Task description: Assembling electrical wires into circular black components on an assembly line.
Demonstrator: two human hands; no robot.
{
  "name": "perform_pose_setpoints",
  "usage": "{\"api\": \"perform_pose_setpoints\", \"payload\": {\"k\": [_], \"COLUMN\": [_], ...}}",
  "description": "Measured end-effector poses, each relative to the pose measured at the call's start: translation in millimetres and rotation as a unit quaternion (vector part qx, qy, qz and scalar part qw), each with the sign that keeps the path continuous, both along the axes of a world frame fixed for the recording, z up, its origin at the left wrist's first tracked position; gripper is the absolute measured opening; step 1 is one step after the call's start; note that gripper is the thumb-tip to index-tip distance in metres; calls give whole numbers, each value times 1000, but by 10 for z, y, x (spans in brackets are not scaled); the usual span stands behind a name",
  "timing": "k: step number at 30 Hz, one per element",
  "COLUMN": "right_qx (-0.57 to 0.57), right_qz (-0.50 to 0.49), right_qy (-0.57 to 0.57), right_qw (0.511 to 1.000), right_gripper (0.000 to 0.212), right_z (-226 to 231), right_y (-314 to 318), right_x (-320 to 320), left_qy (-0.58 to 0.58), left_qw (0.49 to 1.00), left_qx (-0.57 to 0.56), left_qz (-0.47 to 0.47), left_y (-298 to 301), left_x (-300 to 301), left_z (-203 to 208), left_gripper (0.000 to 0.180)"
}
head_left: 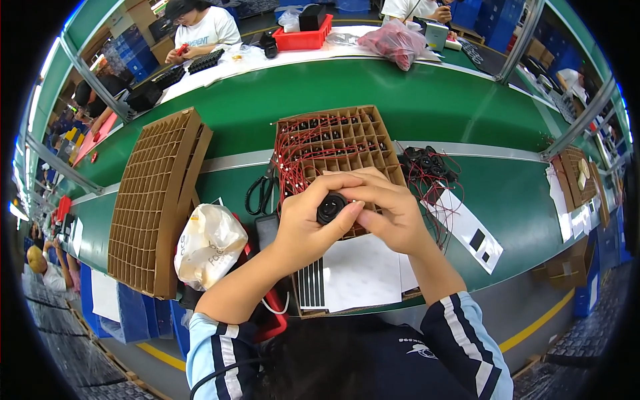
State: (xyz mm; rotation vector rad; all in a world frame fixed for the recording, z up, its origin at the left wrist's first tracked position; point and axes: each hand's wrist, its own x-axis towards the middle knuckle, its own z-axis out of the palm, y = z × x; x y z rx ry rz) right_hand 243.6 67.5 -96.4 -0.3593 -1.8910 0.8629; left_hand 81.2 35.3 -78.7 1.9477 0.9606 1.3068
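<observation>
1. Over the brown cardboard tray with square cells (363, 161), the round, black, plastic-looking part (331, 208) sits between both hands, nearer the left palm.
2. Its circular face points up toward the wearer; its depth is hidden, so any long axis cannot be told.
3. The left hand (298, 223) curls closed around it, thumb along the lower right rim.
4. The right hand (393, 205) is half-curled at its right side; whether it grips anything is unclear.
5. The part shows concentric rings and a glossy, dark centre.

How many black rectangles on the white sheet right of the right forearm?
2, both on the lower half of the white sheet: a larger black rectangle, and a smaller black rectangle just below and right of it. Red wires toward its top could hide more.
</observation>
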Motion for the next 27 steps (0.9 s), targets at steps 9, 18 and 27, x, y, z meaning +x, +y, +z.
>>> {"api": "perform_pose_setpoints", "payload": {"k": [9,18,27], "right_qx": [-275,-288,-243], "right_qz": [117,120,92], "right_qy": [141,134,141], "right_qw": [944,940,955], "right_gripper": [10,9,12], "right_z": [-106,-94,-71], "right_y": [39,72,-59], "right_x": [-42,-68,-56], "left_qy": [20,-48,-16], "left_qw": [997,986,994], "left_qx": [-65,-133,-75], "left_qz": [-37,-89,-80], "left_y": [-6,5,-60], "left_x": [51,61,106], "left_z": [-20,-98,-87], "left_gripper": [60,59,56]}}
